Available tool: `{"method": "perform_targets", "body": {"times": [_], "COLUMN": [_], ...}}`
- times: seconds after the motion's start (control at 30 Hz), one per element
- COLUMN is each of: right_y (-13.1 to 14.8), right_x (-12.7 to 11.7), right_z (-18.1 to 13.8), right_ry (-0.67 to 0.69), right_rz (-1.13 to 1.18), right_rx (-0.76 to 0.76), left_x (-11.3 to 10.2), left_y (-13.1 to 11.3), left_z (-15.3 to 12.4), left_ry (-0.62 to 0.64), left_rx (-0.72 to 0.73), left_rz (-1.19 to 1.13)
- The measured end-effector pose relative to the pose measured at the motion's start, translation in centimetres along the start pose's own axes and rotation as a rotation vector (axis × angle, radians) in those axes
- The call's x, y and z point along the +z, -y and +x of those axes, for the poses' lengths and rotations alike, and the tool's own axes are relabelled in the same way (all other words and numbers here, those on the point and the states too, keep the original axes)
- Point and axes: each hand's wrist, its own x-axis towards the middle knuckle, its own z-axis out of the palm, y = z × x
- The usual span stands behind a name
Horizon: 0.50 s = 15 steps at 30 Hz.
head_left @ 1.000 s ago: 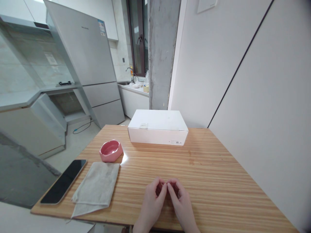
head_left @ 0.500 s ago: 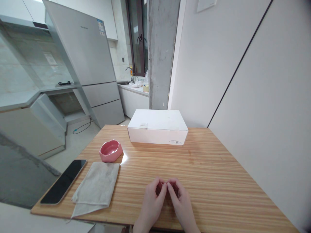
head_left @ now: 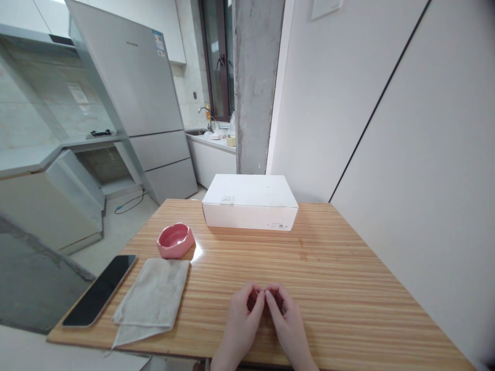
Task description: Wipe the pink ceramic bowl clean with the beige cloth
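My left hand (head_left: 244,314) and my right hand (head_left: 285,315) meet at the fingertips over the near part of the wooden table (head_left: 340,299). Thumb and fingers of each hand are pinched together, closed. Whether something small sits between the tips is hidden from me. To the left of my hands lies a folded grey cloth (head_left: 154,293). Beyond the cloth stands a pink hexagonal bowl (head_left: 176,247), with nothing visible inside. A phone (head_left: 102,288) with a dark screen rests at the table's left edge.
A closed white cardboard box (head_left: 247,216) stands at the far end of the table. The white wall (head_left: 425,180) runs along the right side. Behind, to the left, are a silver fridge (head_left: 131,77), a sink counter (head_left: 214,147) and a concrete pillar (head_left: 255,87).
Both hands keep the same pinched pose. The view has shifted very slightly; nothing on the table has moved.
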Motion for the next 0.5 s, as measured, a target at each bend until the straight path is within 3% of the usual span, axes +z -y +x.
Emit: {"method": "perform_targets", "body": {"times": [0.5], "right_y": [-0.03], "right_x": [0.0], "right_z": [0.12], "right_ry": [-0.003], "right_rz": [-0.009], "right_rx": [-0.021], "left_x": [-0.01], "left_y": [-0.02], "left_z": [0.04], "left_ry": [-0.006], "left_rx": [0.014], "left_rz": [-0.014]}}
